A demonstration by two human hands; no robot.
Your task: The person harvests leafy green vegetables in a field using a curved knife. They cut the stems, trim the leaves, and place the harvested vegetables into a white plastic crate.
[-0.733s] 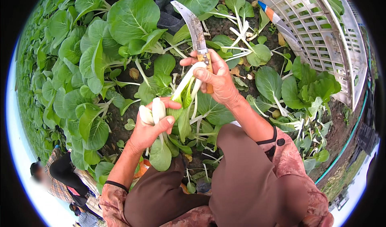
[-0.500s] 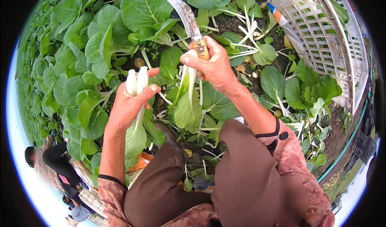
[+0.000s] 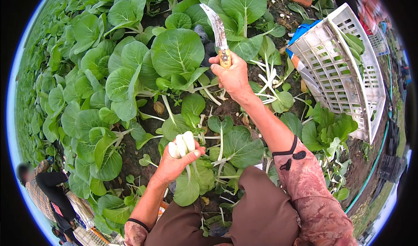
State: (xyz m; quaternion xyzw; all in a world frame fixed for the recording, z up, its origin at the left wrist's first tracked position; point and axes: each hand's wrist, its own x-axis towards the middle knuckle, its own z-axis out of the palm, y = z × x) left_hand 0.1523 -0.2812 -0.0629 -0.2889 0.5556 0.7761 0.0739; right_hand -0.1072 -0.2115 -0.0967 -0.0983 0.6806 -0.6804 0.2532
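My left hand (image 3: 173,164) grips a cut leafy green plant (image 3: 187,167) by its white stalk bases, which point up while the leaves hang down toward my knees. My right hand (image 3: 232,75) is stretched forward and holds a curved knife (image 3: 218,32) by its wooden handle, blade pointing up and away. The knife hangs just over a large standing green plant (image 3: 176,54) rooted in dark soil. Both of my sleeves are reddish and patterned.
A white slatted plastic crate (image 3: 344,67) lies tilted at the right, with greens inside. Cut leaves and stalks (image 3: 270,87) litter the soil near it. Dense rows of green plants (image 3: 87,72) fill the left. Another person (image 3: 41,183) crouches at lower left.
My right hand has let go of the leaves and moved forward with the knife toward the large plant. My left hand has dropped lower with the cut plant.
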